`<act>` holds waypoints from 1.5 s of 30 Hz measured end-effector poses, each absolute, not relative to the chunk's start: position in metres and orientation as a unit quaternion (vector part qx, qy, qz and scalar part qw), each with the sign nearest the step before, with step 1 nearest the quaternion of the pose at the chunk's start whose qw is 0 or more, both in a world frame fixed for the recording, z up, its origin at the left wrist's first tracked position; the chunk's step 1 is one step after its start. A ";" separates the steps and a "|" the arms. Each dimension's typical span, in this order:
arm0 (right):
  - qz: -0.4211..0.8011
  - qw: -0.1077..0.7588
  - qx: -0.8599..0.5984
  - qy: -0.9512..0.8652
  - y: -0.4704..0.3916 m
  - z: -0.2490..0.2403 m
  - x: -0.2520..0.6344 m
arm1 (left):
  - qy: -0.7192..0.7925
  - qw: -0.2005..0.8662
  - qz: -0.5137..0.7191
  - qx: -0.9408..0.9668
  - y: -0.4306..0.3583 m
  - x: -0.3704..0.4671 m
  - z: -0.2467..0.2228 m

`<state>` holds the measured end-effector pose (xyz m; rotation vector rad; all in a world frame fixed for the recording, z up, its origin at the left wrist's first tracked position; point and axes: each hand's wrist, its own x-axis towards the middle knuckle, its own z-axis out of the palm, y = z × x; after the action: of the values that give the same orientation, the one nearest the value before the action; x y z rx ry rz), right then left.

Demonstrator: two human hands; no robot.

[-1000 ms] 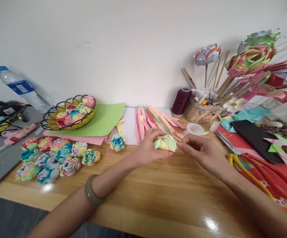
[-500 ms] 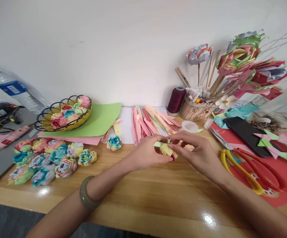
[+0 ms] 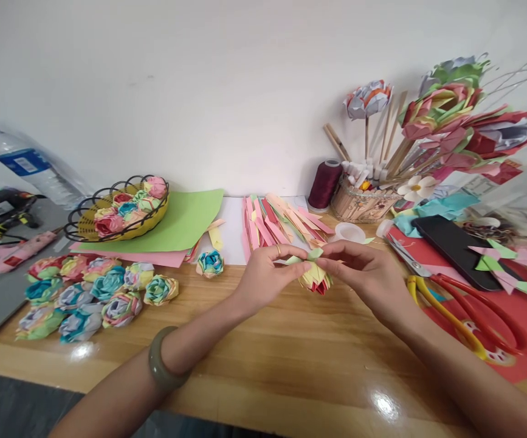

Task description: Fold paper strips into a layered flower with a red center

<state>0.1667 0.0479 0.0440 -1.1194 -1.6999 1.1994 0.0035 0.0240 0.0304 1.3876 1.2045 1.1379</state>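
Note:
Between my hands, over the table, is a small folded paper flower (image 3: 316,281), yellow outside with a red centre that faces down toward me. Pale green paper (image 3: 314,254) sticks out at its upper end. My left hand (image 3: 270,275) pinches this green paper on its left side, thumb against fingers. From the right, my right hand (image 3: 358,271) pinches the flower's upper end between thumb and fingertips. The fingers hide part of the flower. Behind my hands lie many folded strips of pink and peach paper (image 3: 267,225).
Finished paper flowers (image 3: 121,308) sit at left, others in a yellow basket (image 3: 81,230) on green paper (image 3: 194,213). Scissors (image 3: 477,316) and a phone (image 3: 454,249) lie at right. A thread spool (image 3: 325,184) stands by a holder (image 3: 362,204) with tall paper flowers.
The flower has tipped so that its red centre shows toward me. My fingers have shifted to its upper end, and more of the green paper now shows between them.

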 end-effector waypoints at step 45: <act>0.062 0.392 -0.277 -0.875 0.046 0.028 0.180 | 0.363 0.688 0.322 0.540 0.026 -0.005 0.034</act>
<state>0.1796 0.0459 0.0281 -0.7024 -2.2229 0.1581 -0.0050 0.0255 0.0337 1.2083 0.8133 0.7199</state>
